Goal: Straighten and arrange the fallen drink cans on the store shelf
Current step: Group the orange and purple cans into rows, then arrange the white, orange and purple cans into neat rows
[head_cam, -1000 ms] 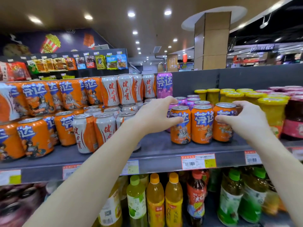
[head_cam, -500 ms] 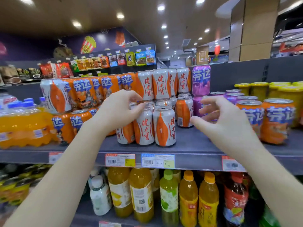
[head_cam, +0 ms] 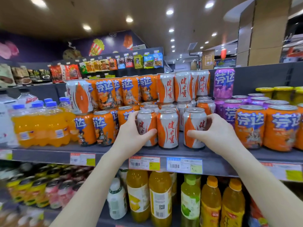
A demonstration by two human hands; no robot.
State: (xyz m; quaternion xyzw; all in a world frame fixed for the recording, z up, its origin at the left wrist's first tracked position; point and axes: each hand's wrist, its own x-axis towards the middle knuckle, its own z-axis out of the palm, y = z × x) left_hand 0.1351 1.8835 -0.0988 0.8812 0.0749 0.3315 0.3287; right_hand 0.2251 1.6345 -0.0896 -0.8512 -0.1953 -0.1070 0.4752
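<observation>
Your left hand (head_cam: 131,136) is wrapped around the left white-and-orange can (head_cam: 146,126), thumb across its front and fingers curled behind it. Your right hand (head_cam: 216,135) grasps the right white-and-orange can (head_cam: 194,126) in the same way, thumb low on the front. The middle can (head_cam: 168,128) stands between them, untouched; it sits tight against the left one, while a small gap separates it from the right one. Gripping both outer cans at once looks like a way to square the front row and close that gap.

All three stand upright at the front edge of the shelf (head_cam: 213,154), at about 12 o'clock from you. They are silver-topped, with orange panels and red lettering; the right can's lettering is turned off toward 3 o'clock, so it probably needs a twist to face forward.

Orange cans (head_cam: 95,128) fill the row toward 9 o'clock, and more orange cans (head_cam: 250,126) stand toward 3 o'clock.
</observation>
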